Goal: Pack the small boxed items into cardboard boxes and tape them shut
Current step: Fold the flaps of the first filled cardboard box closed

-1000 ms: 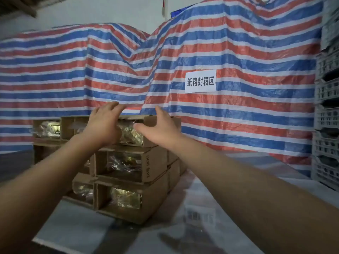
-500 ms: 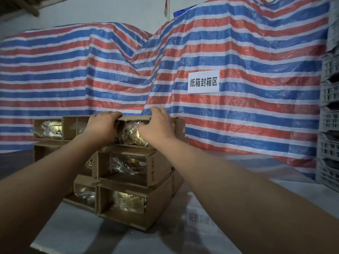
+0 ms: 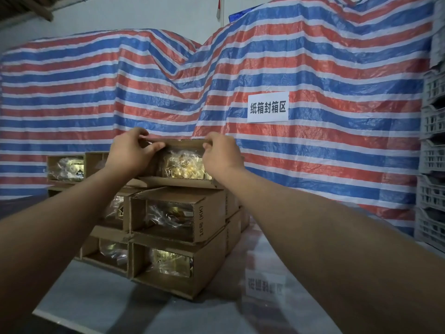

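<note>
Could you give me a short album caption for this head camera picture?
Both hands, left and right, grip the top box of a stack.

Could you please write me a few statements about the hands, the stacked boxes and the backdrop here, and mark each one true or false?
1. Both hands grip the top box of the stack, the left hand at its left end and the right hand at its right end. True.
2. The open sides of the boxes show shiny bagged items inside. True.
3. The top box is taped shut. False: its near side is open and no tape shows on it.
4. The white sign hangs on a plain green curtain. False: it hangs on a red, white and blue striped tarp.
5. Pale plastic crates are stacked at the right edge. True.
</note>
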